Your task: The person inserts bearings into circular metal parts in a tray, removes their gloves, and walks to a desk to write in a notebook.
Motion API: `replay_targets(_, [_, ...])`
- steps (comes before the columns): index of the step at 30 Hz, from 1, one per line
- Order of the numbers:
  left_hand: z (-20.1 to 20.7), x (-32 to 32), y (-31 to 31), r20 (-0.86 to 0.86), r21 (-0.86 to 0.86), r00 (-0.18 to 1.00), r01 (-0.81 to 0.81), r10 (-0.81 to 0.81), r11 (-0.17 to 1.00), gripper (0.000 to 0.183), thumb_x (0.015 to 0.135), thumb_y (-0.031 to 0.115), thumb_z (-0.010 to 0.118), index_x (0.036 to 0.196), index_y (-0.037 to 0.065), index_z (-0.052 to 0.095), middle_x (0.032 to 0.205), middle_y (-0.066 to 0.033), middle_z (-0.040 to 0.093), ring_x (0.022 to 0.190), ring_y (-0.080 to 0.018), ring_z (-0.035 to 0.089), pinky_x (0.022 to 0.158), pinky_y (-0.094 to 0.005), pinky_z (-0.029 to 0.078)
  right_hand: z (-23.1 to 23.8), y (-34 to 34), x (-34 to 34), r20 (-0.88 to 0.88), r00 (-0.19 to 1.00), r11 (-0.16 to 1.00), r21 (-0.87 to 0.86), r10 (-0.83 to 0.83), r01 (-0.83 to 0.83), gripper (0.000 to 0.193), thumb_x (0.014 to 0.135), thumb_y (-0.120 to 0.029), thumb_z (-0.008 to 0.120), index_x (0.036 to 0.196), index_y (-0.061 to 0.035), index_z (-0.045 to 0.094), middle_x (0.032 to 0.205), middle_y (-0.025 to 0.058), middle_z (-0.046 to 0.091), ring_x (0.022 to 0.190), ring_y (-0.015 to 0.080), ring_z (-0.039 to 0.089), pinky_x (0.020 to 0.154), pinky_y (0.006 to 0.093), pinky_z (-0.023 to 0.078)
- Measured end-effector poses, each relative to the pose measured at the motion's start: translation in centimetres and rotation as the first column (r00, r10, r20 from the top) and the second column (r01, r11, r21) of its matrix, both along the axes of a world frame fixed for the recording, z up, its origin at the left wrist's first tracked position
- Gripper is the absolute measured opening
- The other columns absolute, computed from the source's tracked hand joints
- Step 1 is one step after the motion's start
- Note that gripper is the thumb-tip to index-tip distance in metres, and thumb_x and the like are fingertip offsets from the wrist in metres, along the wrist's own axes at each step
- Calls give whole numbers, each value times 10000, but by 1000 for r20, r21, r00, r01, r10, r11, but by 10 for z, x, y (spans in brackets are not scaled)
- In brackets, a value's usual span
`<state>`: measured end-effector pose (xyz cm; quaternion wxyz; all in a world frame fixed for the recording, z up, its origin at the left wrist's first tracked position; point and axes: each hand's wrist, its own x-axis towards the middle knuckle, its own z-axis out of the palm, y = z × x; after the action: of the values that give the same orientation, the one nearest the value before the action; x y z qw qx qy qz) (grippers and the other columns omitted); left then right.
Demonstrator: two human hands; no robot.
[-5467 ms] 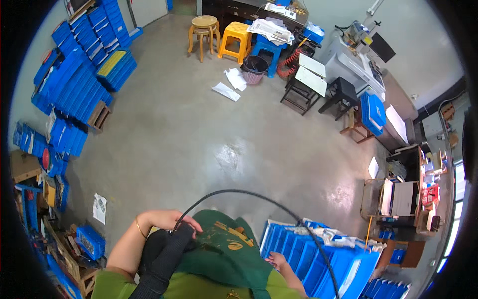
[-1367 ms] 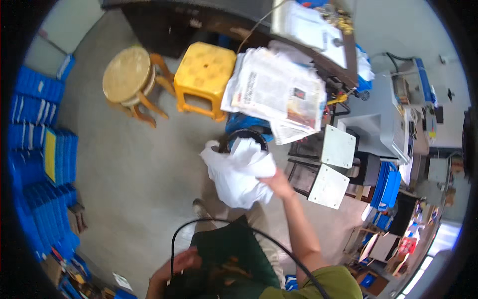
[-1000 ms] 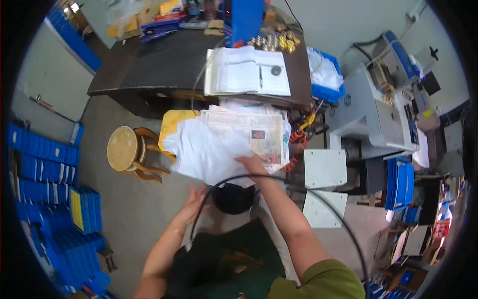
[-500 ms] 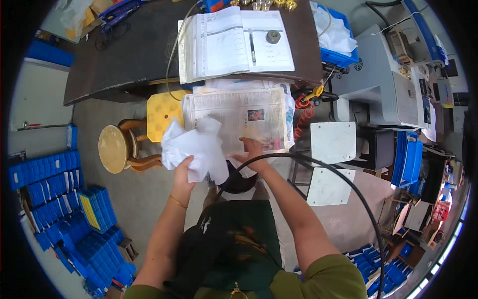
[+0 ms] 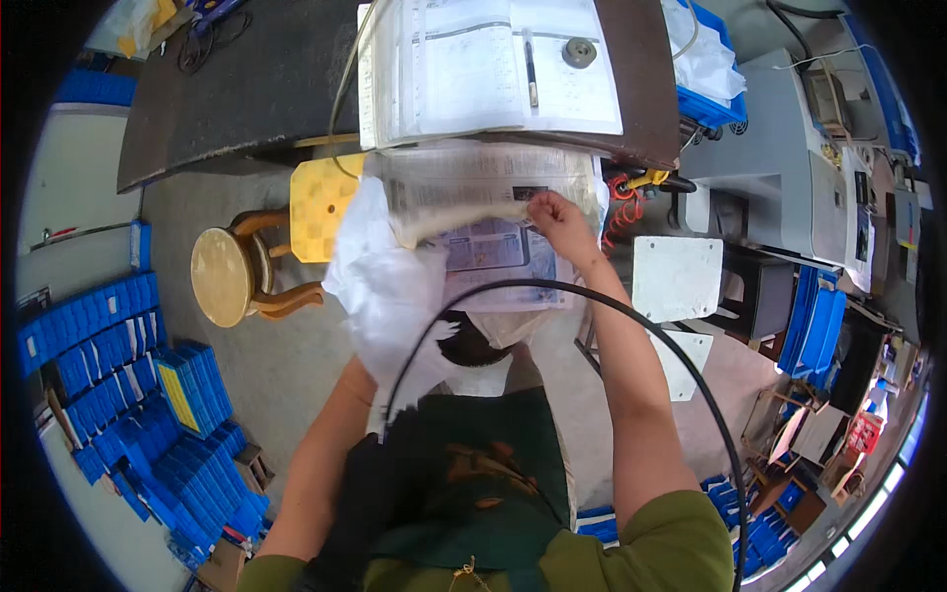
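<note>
My left hand [image 5: 359,373] grips a crumpled bundle of thin white plastic [image 5: 390,286]; its fingers are mostly hidden by the folds. The bundle hangs left of a stack of newspaper. Beyond it, my right hand [image 5: 564,225] pinches the edge of the top newspaper sheet [image 5: 464,183]. That sheet is lifted and blurred along its near edge, curling toward the desk. Beneath it shows another newspaper page [image 5: 483,252] with a blue-toned picture.
A dark desk [image 5: 247,99] holds an open ledger [image 5: 444,74], a pen [image 5: 531,69] and a round metal part [image 5: 579,52]. A black cable [image 5: 631,311] arches across my right forearm. At left stand a yellow stool [image 5: 321,207] and a round wooden stool [image 5: 219,276].
My right hand has moved away from me and right, raising the newspaper sheet's near edge and baring the page below. The white plastic has spread downward over my left hand.
</note>
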<state>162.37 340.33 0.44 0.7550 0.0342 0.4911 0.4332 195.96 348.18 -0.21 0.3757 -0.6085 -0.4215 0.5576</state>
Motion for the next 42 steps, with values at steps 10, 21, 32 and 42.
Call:
replay_targets(10, [-154,134,19,-671,230,724,407,-158,884,326,906,141,530,1206,14,524,1029,-118,611,962,-205,603,767,-331,528,66,2,15,130,943,919,217,307,-329,128,895,-129,582,936,-9,566,838,44,565,807,147,538,719,275,439])
replay_targets(21, [-29,98,13,-412,-265,867,182,-282,947,297,884,128,528,1173,66,498,971,-54,578,880,-186,588,766,-334,516,-104,-57,-6,757,461,796,-128,464,-592,363,847,-371,544,1158,-201,623,1163,154,609,1145,322,533,1004,549,338])
replay_targets(32, [44,13,5,-187,-149,809,537,-557,830,338,923,261,584,1199,75,518,1044,-44,614,924,-130,596,808,-270,467,106,172,77,936,260,937,290,-236,-194,546,744,-382,694,1176,-74,566,982,189,615,914,358,573,814,439,469])
replay_targets(42, [55,-58,-33,-284,-122,715,634,-639,764,374,952,240,524,1274,53,484,1109,-72,613,1026,-161,596,881,-306,468,4,-15,-45,592,804,979,135,46,-155,506,735,-190,726,1194,-62,556,1052,181,632,960,353,594,836,396,479])
